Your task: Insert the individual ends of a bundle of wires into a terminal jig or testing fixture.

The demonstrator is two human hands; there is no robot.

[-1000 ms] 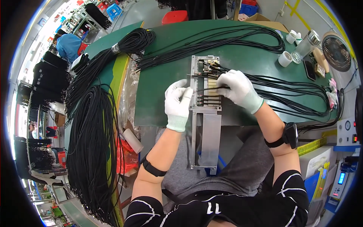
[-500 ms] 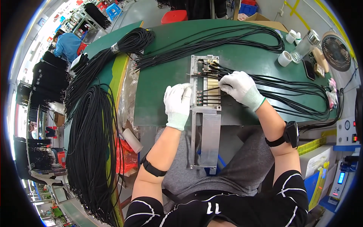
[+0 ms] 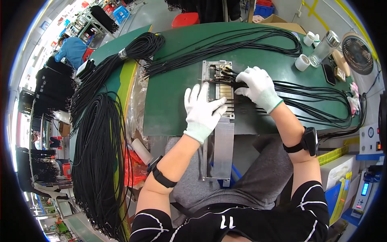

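A silver metal fixture (image 3: 204,72) lies across the front edge of the green table, with cable ends set in its slots. My gloved left hand (image 3: 201,111) rests over the fixture's left side, its fingers spread apart and its thumb reaching over the lower slots. My gloved right hand (image 3: 258,86) is at the fixture's right side, fingers curled onto the black cables (image 3: 298,89) that leave the slots. These cables loop away to the right. What lies right under the right fingertips is hidden. A flat metal plate (image 3: 224,149) extends from the fixture toward my lap.
A long cable bundle (image 3: 242,42) lies along the table's far side. Thick cable bundles (image 3: 96,153) hang at the left. A glass bottle (image 3: 324,50), a white roll (image 3: 302,63), a phone (image 3: 329,75) and a small fan (image 3: 357,55) stand right. A person in blue (image 3: 73,51) sits far left.
My left hand has moved right over the fixture and its fingers have spread. My right hand has shifted slightly up, away from me, staying beside the cables.
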